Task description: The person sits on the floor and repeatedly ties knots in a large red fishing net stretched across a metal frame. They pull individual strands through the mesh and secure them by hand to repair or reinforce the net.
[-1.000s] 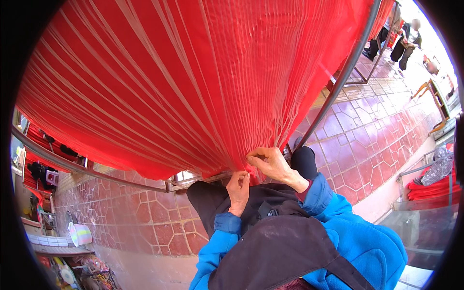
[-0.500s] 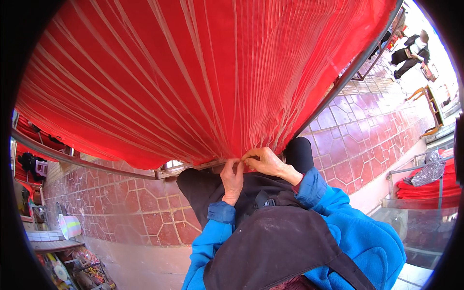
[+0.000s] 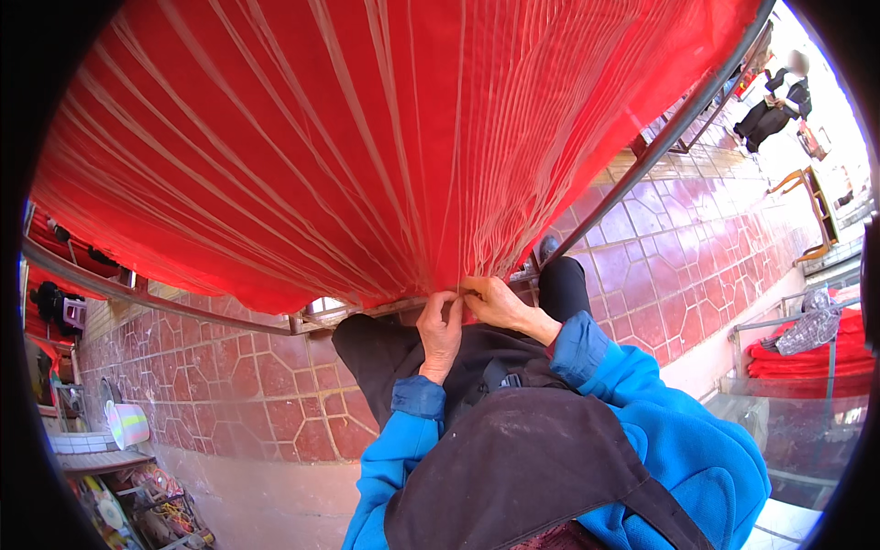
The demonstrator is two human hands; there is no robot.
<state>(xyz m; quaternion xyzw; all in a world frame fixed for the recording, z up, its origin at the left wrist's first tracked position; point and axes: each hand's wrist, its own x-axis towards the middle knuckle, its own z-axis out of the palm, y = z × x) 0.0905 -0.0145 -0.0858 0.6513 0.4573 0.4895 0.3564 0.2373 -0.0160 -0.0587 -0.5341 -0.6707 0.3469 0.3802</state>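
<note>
A wide red cloth (image 3: 275,183) spreads in front of me, with many pale threads (image 3: 385,156) running over it and fanning together near my hands. At the cloth's near edge, my left hand (image 3: 439,332) is closed, thumb and fingertip pinched on threads. Right beside it my right hand (image 3: 501,306) is closed too, its fingertips bent down at the gathered threads. The fingertips of both hands almost meet. Exactly which strands each hand pinches is too fine to make out.
A curved metal rail (image 3: 642,170) borders the cloth on the right and left. Red tiles (image 3: 275,394) cover the floor. A person (image 3: 775,105) stands far right, beyond a wooden stool (image 3: 816,211). Folded red cloth (image 3: 816,353) lies at right; a pale bucket (image 3: 128,424) stands at left.
Both hands stay at the cloth's near edge, pinching; the right fingertips have shifted slightly toward the threads. The view has turned a little. The person far right has changed stance.
</note>
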